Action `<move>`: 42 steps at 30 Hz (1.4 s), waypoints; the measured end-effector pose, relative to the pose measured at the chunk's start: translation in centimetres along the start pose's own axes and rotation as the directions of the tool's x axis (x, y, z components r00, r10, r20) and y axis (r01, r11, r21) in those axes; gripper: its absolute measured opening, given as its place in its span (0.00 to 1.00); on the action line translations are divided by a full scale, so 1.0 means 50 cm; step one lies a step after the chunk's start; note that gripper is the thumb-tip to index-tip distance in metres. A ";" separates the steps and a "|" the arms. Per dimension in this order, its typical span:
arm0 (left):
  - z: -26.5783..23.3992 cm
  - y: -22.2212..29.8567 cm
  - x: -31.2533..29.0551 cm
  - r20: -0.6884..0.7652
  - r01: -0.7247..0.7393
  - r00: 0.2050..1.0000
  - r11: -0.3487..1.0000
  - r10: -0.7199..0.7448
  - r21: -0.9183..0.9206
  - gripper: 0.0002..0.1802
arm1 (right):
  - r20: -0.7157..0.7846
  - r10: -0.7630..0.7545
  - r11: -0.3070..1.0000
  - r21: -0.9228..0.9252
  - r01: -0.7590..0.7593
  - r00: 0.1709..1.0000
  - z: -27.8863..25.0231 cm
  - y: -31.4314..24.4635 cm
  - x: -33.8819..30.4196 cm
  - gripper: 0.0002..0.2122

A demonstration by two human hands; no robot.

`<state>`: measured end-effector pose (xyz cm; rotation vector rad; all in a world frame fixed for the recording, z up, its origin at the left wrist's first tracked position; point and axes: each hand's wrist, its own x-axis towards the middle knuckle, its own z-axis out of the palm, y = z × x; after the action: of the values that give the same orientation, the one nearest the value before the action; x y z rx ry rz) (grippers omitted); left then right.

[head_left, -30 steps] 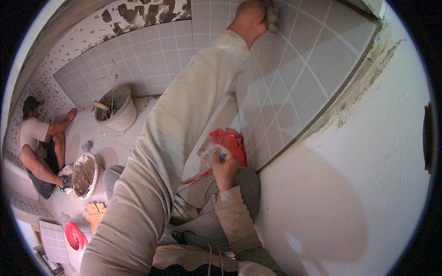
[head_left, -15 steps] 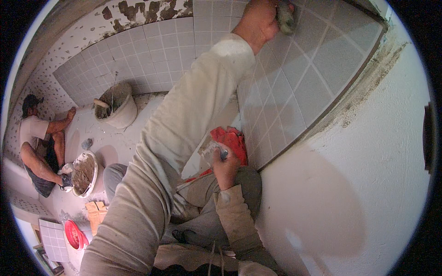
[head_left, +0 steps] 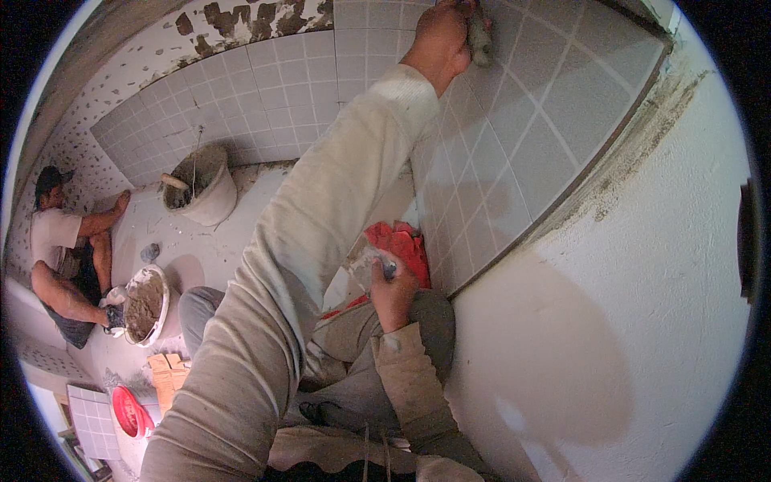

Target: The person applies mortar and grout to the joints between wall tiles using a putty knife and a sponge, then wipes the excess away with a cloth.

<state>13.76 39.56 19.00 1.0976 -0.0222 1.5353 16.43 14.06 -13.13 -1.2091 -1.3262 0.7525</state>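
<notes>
One bare left hand (head_left: 440, 44) reaches to the top of the view, its fingers curled round a grey-green, soft-looking lump (head_left: 480, 42) at the upper part of the grey tiled wall with pale joints (head_left: 514, 120); whether it presses there I cannot tell. Near the bent grey-trousered knee (head_left: 436, 315), the bare right hand (head_left: 394, 297) pinches a small dark-and-pale tool (head_left: 389, 267). At such a stretch, the lump could slip if wet or shallowly held, and a tilted wrist could scrape knuckles on the tiles. A loosened pinch could drop the tool toward the crumpled red cloth (head_left: 408, 247) just beyond. The tiles' dark slanting edge (head_left: 534, 224) could snag a sweep carried too far toward the white plastered wall (head_left: 642, 249). Cream sleeve (head_left: 305, 217), knee and tiles hem in the right hand; the left has more room up the tiles, away from that edge.
</notes>
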 end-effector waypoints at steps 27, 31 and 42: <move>0.189 0.040 -0.155 0.013 0.058 0.998 0.997 -0.058 -0.044 0.08 | -0.035 -0.034 0.998 -0.055 0.032 0.999 0.008 0.008 -0.006 0.10; 0.244 0.054 -0.188 -0.109 0.076 0.990 0.991 -0.088 -0.112 0.09 | -0.026 -0.030 0.996 -0.084 0.028 0.999 0.010 0.017 -0.009 0.09; 0.215 0.104 -0.502 -0.096 0.234 0.968 0.972 -0.230 0.035 0.28 | 0.183 -0.247 0.848 -0.435 0.303 0.952 0.013 0.042 0.014 0.21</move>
<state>12.96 12.70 11.96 1.0262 0.1993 1.3781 16.39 15.44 -15.01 -1.3103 -1.8036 0.3096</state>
